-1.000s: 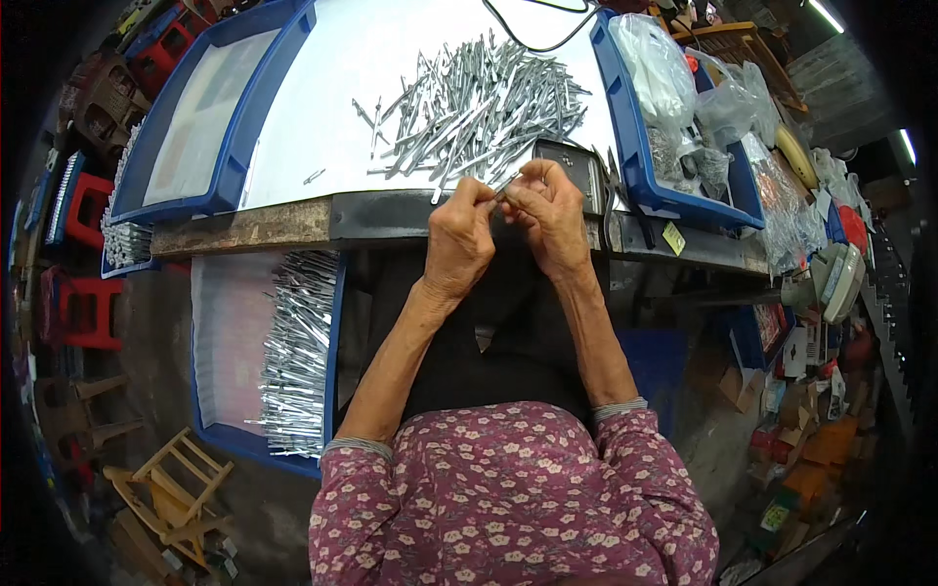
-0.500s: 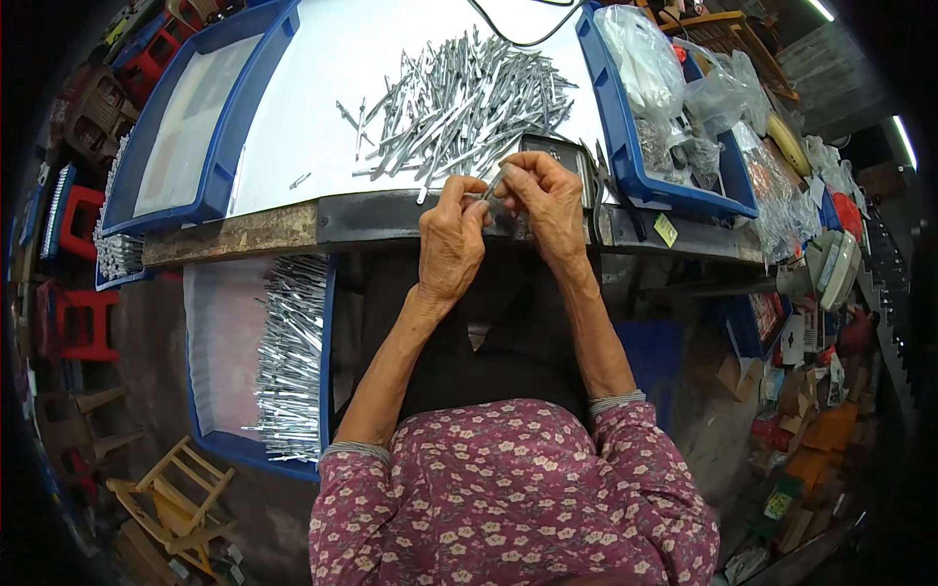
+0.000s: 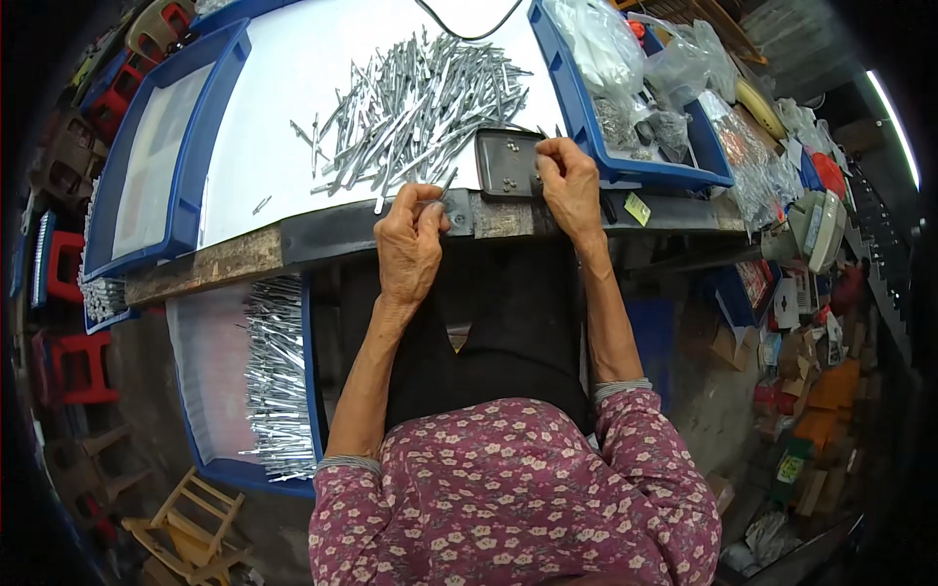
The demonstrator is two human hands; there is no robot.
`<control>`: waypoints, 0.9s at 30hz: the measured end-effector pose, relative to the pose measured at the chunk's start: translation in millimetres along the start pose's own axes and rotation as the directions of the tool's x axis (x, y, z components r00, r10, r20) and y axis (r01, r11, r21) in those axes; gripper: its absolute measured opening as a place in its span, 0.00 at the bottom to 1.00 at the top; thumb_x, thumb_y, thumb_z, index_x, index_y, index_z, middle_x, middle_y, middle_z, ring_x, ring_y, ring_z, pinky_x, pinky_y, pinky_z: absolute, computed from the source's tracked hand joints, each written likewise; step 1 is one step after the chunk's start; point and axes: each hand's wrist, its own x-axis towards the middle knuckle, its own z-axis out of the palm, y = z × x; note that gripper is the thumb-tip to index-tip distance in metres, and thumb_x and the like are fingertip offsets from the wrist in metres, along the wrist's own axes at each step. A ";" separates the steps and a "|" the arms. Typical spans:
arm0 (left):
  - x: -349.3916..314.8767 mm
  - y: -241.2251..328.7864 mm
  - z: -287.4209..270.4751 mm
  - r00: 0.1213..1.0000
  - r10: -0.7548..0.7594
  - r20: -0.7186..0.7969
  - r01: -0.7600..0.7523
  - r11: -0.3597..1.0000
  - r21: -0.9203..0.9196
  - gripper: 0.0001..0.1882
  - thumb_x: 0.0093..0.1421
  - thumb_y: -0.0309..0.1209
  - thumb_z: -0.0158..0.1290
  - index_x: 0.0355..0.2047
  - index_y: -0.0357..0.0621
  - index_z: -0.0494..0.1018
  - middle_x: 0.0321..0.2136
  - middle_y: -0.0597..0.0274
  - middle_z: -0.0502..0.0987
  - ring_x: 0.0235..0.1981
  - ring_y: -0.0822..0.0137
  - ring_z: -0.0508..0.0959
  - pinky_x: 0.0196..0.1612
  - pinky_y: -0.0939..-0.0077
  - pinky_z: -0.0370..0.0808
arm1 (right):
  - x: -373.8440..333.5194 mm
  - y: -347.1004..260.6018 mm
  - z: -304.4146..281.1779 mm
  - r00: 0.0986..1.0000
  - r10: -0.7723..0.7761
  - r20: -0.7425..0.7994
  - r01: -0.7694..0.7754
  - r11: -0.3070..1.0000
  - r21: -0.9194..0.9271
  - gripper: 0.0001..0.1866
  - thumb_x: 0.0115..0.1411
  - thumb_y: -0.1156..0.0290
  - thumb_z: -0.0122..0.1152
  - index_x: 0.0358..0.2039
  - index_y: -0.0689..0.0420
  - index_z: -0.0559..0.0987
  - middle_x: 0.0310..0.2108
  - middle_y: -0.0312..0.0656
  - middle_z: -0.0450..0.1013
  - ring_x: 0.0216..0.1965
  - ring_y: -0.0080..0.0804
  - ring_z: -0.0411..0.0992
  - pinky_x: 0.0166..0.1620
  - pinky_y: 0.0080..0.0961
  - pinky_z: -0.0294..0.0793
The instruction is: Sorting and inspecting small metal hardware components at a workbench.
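Near the table's front edge, my left hand (image 3: 410, 239) pinches a thin metal piece (image 3: 448, 183), whose tip points up past the fingertips. My right hand (image 3: 572, 190) is at the right rim of a small dark tray (image 3: 493, 168). Its thumb and forefinger are closed together, and what they hold, if anything, is too small to make out. A few tiny metal parts (image 3: 509, 184) lie in the tray. Just beyond my left hand spreads a big heap of slim silvery metal pieces (image 3: 425, 107) on the white tabletop (image 3: 269, 122).
An empty-looking blue tray (image 3: 186, 210) stands at the left of the table. At right, a blue bin (image 3: 664, 174) holds plastic bags. Below the table edge, another blue bin (image 3: 311, 391) contains many similar metal pieces. A black cable (image 3: 469, 37) crosses the far side.
My hands were together over the table edge and have parted. The right one moved right to the small tray, uncovering it; the left keeps the thin metal piece. The view has shifted slightly.
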 end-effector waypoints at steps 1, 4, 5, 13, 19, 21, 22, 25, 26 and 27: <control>0.2 -0.7 0.2 1.000 -0.010 -0.002 0.010 1.000 -0.006 0.06 0.56 0.22 0.44 0.34 0.38 0.69 0.17 0.68 0.70 0.18 0.83 0.65 0.21 0.89 0.61 | 0.4 1.9 -0.9 0.997 -0.067 0.037 0.071 0.989 -0.127 0.08 0.52 0.76 0.49 0.31 0.66 0.73 0.21 0.41 0.71 0.22 0.23 0.68 0.27 0.19 0.67; 0.1 0.4 0.6 1.000 -0.009 0.010 0.009 1.000 0.007 0.06 0.56 0.22 0.44 0.34 0.38 0.69 0.17 0.69 0.70 0.18 0.83 0.65 0.21 0.89 0.61 | 1.3 6.3 1.6 0.980 -0.184 0.078 0.199 0.942 -0.270 0.08 0.52 0.75 0.49 0.30 0.64 0.73 0.23 0.46 0.71 0.24 0.34 0.71 0.30 0.26 0.69; 0.1 0.6 0.4 1.000 -0.010 0.010 0.010 1.000 0.008 0.06 0.56 0.22 0.44 0.34 0.38 0.69 0.17 0.69 0.70 0.18 0.83 0.65 0.21 0.89 0.61 | 1.8 5.9 2.4 0.967 -0.234 0.103 0.255 0.915 -0.313 0.07 0.51 0.74 0.50 0.30 0.64 0.73 0.23 0.47 0.71 0.25 0.36 0.71 0.31 0.27 0.69; 0.4 0.9 1.0 1.000 -0.007 -0.001 0.007 1.000 0.019 0.05 0.55 0.22 0.44 0.31 0.35 0.68 0.16 0.64 0.70 0.19 0.77 0.70 0.23 0.83 0.67 | -0.2 -4.4 -4.5 0.923 -0.192 0.334 0.294 0.912 -0.287 0.05 0.50 0.76 0.54 0.27 0.64 0.72 0.22 0.46 0.70 0.25 0.38 0.71 0.30 0.28 0.68; 0.8 3.5 1.2 1.000 0.009 -0.003 -0.009 1.000 0.024 0.05 0.54 0.22 0.43 0.31 0.34 0.68 0.15 0.63 0.70 0.19 0.77 0.69 0.23 0.83 0.66 | 2.8 -3.5 -1.8 0.896 -0.195 0.400 0.337 0.884 -0.325 0.05 0.49 0.76 0.54 0.26 0.64 0.71 0.20 0.45 0.69 0.23 0.37 0.70 0.28 0.29 0.67; 0.7 3.6 0.7 1.000 0.008 -0.007 -0.007 1.000 0.028 0.05 0.54 0.22 0.43 0.30 0.34 0.68 0.15 0.63 0.70 0.19 0.77 0.69 0.23 0.82 0.66 | 5.7 -1.0 0.6 0.881 -0.212 0.423 0.368 0.870 -0.329 0.05 0.48 0.75 0.54 0.25 0.64 0.70 0.19 0.45 0.69 0.23 0.37 0.70 0.28 0.29 0.66; 1.1 3.1 0.9 1.000 0.006 -0.008 -0.006 1.000 0.030 0.05 0.54 0.21 0.43 0.30 0.34 0.68 0.15 0.63 0.69 0.18 0.77 0.69 0.23 0.82 0.66 | 6.6 0.3 0.6 0.881 -0.213 0.422 0.369 0.869 -0.330 0.05 0.48 0.75 0.54 0.25 0.64 0.70 0.19 0.45 0.69 0.23 0.37 0.70 0.28 0.29 0.66; 0.7 2.4 0.5 1.000 0.003 0.003 -0.003 1.000 0.014 0.05 0.54 0.21 0.43 0.30 0.34 0.68 0.15 0.63 0.69 0.18 0.77 0.69 0.22 0.82 0.66 | 7.5 2.6 2.0 0.885 -0.158 0.438 0.318 0.892 -0.322 0.06 0.47 0.75 0.53 0.24 0.64 0.70 0.18 0.46 0.68 0.21 0.38 0.68 0.27 0.30 0.66; 0.6 2.2 -0.5 1.000 0.004 -0.002 -0.004 1.000 0.016 0.05 0.54 0.21 0.43 0.30 0.34 0.68 0.15 0.63 0.69 0.18 0.77 0.69 0.22 0.82 0.66 | 5.6 2.1 4.1 0.908 -0.198 0.369 0.320 0.897 -0.307 0.06 0.47 0.75 0.53 0.24 0.64 0.69 0.17 0.45 0.67 0.19 0.36 0.67 0.26 0.29 0.66; 0.5 2.0 -1.5 1.000 -0.016 0.007 0.016 1.000 -0.005 0.05 0.55 0.22 0.44 0.32 0.35 0.68 0.16 0.65 0.69 0.19 0.79 0.67 0.23 0.85 0.65 | 3.7 0.8 6.0 0.926 -0.235 0.296 0.321 0.901 -0.290 0.05 0.47 0.75 0.52 0.23 0.64 0.69 0.15 0.44 0.66 0.18 0.33 0.66 0.24 0.27 0.65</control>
